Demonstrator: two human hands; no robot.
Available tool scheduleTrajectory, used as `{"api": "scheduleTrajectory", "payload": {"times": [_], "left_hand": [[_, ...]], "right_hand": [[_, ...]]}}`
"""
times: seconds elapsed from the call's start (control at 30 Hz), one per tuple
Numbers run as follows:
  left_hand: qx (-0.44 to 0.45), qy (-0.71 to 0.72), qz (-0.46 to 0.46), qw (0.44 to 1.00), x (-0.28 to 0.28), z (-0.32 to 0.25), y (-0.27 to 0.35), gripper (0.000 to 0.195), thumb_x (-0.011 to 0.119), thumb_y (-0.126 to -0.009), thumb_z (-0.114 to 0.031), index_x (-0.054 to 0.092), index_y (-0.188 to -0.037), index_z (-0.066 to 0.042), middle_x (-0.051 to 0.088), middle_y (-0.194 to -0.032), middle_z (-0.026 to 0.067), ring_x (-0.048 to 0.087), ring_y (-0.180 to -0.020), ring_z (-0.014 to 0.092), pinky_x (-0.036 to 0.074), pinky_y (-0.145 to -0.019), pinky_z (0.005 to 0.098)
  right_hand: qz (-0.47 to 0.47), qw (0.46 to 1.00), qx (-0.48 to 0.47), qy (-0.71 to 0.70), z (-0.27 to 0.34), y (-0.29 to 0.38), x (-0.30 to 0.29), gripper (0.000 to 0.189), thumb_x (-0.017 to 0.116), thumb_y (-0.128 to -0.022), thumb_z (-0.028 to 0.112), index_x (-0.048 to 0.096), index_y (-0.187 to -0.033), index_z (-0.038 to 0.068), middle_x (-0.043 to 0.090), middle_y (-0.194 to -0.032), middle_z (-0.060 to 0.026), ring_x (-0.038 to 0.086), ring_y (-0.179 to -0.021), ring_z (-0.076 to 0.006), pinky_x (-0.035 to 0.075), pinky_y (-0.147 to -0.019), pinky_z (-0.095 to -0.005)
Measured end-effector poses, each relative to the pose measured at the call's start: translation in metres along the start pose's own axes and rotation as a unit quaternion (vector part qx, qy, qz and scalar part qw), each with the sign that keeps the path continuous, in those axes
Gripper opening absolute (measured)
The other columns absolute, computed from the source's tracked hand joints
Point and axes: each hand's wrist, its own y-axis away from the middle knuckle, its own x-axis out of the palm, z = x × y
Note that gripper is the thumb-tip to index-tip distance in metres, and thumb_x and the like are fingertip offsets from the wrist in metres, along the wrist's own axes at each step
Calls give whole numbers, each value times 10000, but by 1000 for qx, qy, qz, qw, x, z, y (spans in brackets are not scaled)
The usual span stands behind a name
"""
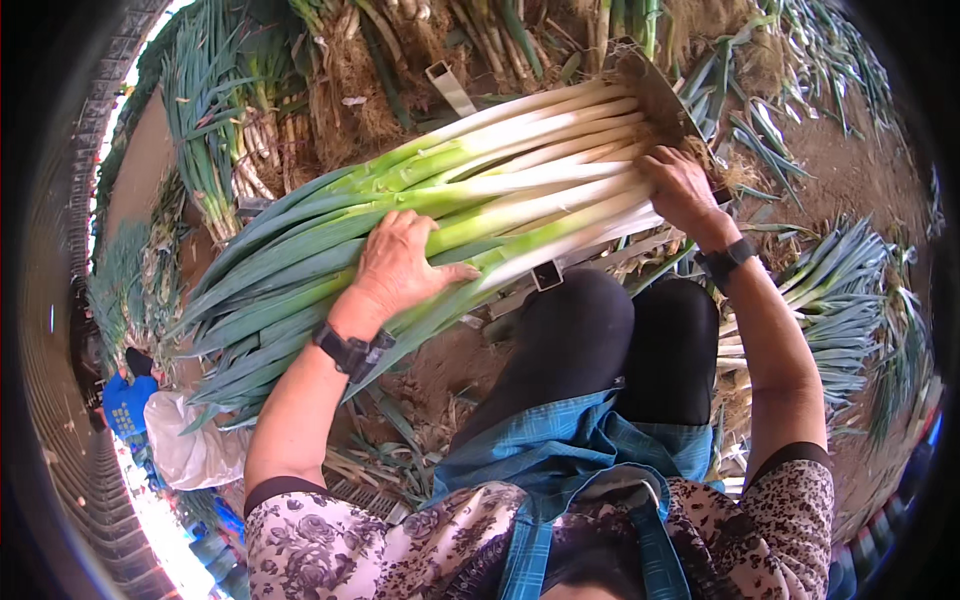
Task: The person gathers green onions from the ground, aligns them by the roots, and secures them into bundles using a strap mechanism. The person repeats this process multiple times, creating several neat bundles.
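Observation:
A thick layer of long green onions (480, 187) lies across a metal frame before my knees, white stalks to the right and green leaves to the left. My left hand (401, 259) rests on top of the stalks where white turns to green, thumb spread away from the fingers. At the root ends my right hand (679, 187) curls its fingers over the nearer stalks. The roots stand against an upright metal plate (664, 97); some are hidden by my hand. Open square tube ends of the frame (547, 275) show at the near and far sides.
Bundles of onions with dry roots (349, 90) stand along the far side. More onions (832, 307) lie at right on the soil (847, 165). A white sack (191, 442) and a person in blue (127, 401) are at left. Loose leaves litter the ground.

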Motion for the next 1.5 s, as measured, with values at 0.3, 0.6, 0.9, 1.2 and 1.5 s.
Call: {"api": "scheduleTrajectory", "payload": {"times": [0.3,0.6,0.9,1.2,1.5], "left_hand": [[3,-113,-40,993,-65,4,-11,478,704,-795,-522,609,-894,-64,642,-736,150,644,-717,363,517,-660,444],[-15,-131,47,990,-56,-1,-26,1179,775,-457,-764,490,-1372,-76,593,-1147,189,644,-977,349,536,-790,447],[-49,-100,137,984,-15,-9,-21,1011,799,-550,-678,566,-1325,-72,613,-1109,175,646,-963,360,524,-844,459],[-27,-69,-2,997,31,-10,14,778,818,-702,-436,554,-1316,-37,566,-1204,150,634,-983,334,540,-831,415],[-43,-45,-94,994,-23,30,76,763,816,-655,-503,596,-1239,-64,530,-1221,127,568,-1089,343,485,-914,446]], "right_hand": [[201,956,11,-213,53,-31,-49,706,737,-661,33,539,-1336,86,584,-1264,-161,511,-1235,-335,405,-1068,-427],[154,985,-2,-74,55,-37,-31,642,828,-727,269,603,-1307,112,602,-1251,-151,540,-1202,-333,428,-1041,-430],[168,985,1,37,65,-38,-30,517,787,-751,363,682,-1161,66,670,-1117,-189,599,-1089,-367,470,-954,-418],[86,986,17,-144,12,-20,31,450,800,-712,324,714,-1085,87,682,-1105,-124,578,-1124,-323,405,-985,-442],[41,992,25,-114,33,-16,-4,302,761,-777,234,708,-1016,59,668,-1042,-139,587,-1062,-340,443,-936,-427]]}}
